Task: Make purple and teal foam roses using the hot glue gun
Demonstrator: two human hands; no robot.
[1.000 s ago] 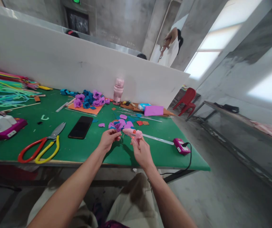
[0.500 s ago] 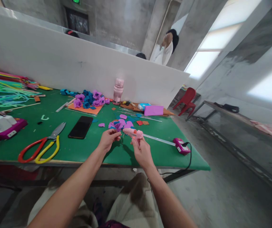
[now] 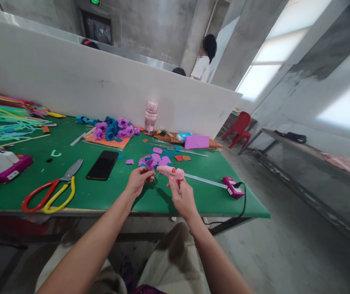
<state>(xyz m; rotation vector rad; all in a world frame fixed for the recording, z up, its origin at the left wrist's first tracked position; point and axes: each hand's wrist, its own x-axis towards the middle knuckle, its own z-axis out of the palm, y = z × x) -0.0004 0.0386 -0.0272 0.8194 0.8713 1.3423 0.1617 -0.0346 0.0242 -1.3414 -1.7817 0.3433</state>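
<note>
Bright window (image 3: 273, 57) glare at right; edges warped, perhaps slightly soft.

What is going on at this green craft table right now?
A seated person is working with both hands over the near edge of the green table. The right hand holds a pink glue gun, its nozzle pointed at a purple foam flower pinched in the left hand. Scissors, a black phone and finished foam roses lie untouched on the table.
</note>
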